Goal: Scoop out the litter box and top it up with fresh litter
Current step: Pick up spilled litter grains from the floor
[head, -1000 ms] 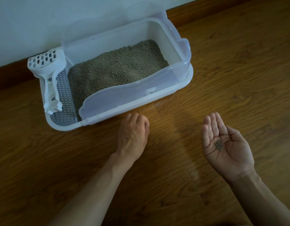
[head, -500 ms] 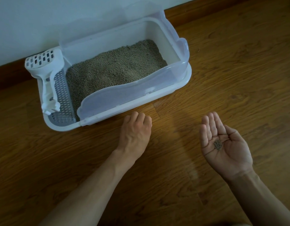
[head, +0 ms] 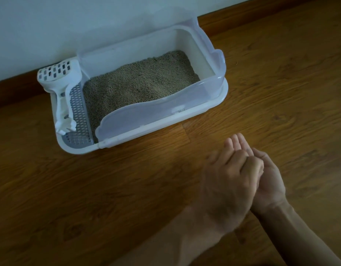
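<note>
A white litter box with a translucent shield stands on the wooden floor against the wall, holding grey-brown litter. A white slotted scoop rests on the grated step at its left end. In front of the box, to the right, my right hand lies palm up and cupped. My left hand is blurred and lies over that palm, back up, fingers bunched together. It hides the small heap of litter grains in my right palm. Neither hand touches the box.
The grey perforated step fills the box's left end. A white wall and a dark wooden skirting board run behind the box. Wooden floor stretches in front and to the right.
My left hand has left the floor by the box's front edge and swung right onto my right palm, covering the grains. The view has shifted slightly; my right hand stays cupped.
</note>
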A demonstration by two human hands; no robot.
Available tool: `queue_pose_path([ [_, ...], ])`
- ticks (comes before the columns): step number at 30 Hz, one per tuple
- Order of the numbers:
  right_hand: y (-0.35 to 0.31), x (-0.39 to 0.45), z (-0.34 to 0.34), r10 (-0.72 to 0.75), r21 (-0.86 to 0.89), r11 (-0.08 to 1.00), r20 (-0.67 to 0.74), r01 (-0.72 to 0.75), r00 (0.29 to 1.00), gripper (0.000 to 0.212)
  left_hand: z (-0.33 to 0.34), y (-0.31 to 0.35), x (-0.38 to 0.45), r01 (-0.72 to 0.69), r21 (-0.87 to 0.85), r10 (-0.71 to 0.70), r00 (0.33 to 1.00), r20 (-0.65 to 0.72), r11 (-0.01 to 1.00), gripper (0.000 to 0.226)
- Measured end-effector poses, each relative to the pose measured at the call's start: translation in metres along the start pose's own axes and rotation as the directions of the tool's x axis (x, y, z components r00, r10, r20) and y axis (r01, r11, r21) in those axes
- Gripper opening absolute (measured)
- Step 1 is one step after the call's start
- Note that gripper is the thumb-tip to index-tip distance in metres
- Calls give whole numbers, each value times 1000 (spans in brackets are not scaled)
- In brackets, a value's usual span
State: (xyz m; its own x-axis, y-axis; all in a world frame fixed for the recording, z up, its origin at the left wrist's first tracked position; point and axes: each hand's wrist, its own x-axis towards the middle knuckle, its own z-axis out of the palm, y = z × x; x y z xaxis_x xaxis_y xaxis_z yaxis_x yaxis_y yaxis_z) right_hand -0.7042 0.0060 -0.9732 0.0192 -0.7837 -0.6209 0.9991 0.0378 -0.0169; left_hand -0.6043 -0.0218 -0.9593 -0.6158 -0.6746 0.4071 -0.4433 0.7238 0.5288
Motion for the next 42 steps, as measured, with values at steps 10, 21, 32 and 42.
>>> queue_pose_path([
  [10, -20, 3, -8, -160, -59, 986, -123, 154, 979, 45, -22, -61, -21, 251, -153, -275, 947, -165, 956, 10],
  [21, -17, -3, -1, -244, -57, 968, -22, 243, 969, 44, -15, -135, -35, 341, 128, -352, 933, 73, 931, 13],
  [32, -13, -9, 1, -244, -81, 968, -97, 237, 965, 49, -16, -142, -27, 269, 243, -297, 951, 86, 932, 9],
  [42, -10, -10, 5, -246, -89, 967, -110, 237, 963, 46, -13, -147, -27, 75, 439, -156, 976, 152, 895, 12],
])
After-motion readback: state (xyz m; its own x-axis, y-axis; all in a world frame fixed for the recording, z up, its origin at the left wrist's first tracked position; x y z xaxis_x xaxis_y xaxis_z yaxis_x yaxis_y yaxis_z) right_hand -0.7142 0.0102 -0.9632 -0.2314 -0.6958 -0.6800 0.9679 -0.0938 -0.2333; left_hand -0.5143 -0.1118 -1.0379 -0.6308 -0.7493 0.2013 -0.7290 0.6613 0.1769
